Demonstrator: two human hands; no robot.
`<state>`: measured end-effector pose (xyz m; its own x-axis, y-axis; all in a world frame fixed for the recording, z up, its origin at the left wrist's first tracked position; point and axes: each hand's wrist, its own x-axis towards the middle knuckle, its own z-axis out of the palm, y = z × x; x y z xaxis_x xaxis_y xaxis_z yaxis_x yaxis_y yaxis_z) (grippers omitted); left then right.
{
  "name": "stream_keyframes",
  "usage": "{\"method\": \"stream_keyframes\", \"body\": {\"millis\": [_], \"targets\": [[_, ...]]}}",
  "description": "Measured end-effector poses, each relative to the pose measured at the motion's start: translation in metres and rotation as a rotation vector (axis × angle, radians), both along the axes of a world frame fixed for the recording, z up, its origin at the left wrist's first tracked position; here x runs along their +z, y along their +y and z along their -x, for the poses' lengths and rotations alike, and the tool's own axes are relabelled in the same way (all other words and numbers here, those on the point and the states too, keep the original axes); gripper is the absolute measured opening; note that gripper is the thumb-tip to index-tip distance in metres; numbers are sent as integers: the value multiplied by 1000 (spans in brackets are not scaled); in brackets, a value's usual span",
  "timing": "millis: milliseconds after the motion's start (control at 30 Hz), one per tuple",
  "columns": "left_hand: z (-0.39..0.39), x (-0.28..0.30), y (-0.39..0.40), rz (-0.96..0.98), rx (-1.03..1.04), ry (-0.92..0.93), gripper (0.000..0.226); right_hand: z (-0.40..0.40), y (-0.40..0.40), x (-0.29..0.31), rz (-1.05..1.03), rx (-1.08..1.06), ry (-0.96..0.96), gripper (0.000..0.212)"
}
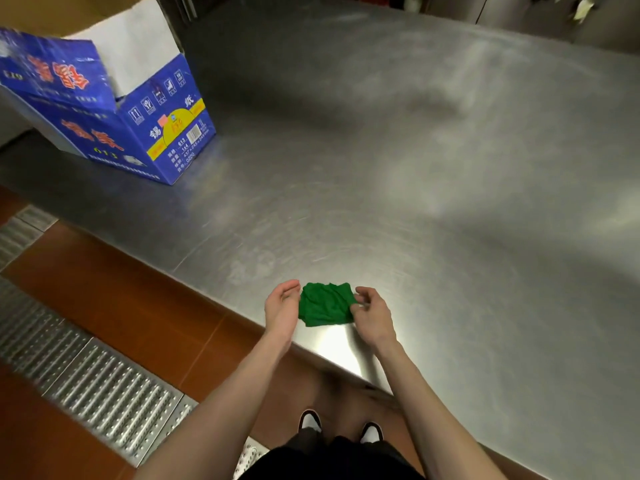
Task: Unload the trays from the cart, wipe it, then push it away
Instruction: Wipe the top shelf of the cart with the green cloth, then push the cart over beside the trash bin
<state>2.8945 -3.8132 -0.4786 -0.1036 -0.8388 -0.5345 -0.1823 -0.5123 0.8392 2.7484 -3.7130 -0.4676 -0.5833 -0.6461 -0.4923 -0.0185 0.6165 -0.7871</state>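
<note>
A crumpled green cloth (325, 304) lies near the front edge of a wide stainless steel surface (415, 168). My left hand (282, 310) is at the cloth's left side with the fingers curled and apart, touching or nearly touching it. My right hand (372, 315) pinches the cloth's right edge between thumb and fingers. No trays and no cart are in view.
An open blue cardboard box (114, 109) with red and yellow print stands at the back left of the steel surface. Below the edge is a red tiled floor (121, 299) with a metal drain grate (86, 375). My shoes (341, 426) show at the bottom.
</note>
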Motion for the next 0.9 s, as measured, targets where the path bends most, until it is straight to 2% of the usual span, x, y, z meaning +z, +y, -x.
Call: {"method": "stream_keyframes", "body": {"millis": [67,200,267,467,667,767,900], "targets": [[-3,7,-6,37,-37,14,29,-1,2,11,45,1,26,38],[1,39,-11,152,-133,87,27,0,9,50,183,118,125,47],[9,60,-12,214,-178,144,25,2,12,74,253,99,148,49],[38,118,-8,406,-215,351,42,16,31,136,509,-179,181,66],[84,149,10,558,-385,425,55,50,76,170,730,-412,292,71],[123,158,36,582,-477,492,64,74,117,182,784,-529,391,75],[176,168,91,604,-628,582,61,104,185,196,795,-666,506,80]]}}
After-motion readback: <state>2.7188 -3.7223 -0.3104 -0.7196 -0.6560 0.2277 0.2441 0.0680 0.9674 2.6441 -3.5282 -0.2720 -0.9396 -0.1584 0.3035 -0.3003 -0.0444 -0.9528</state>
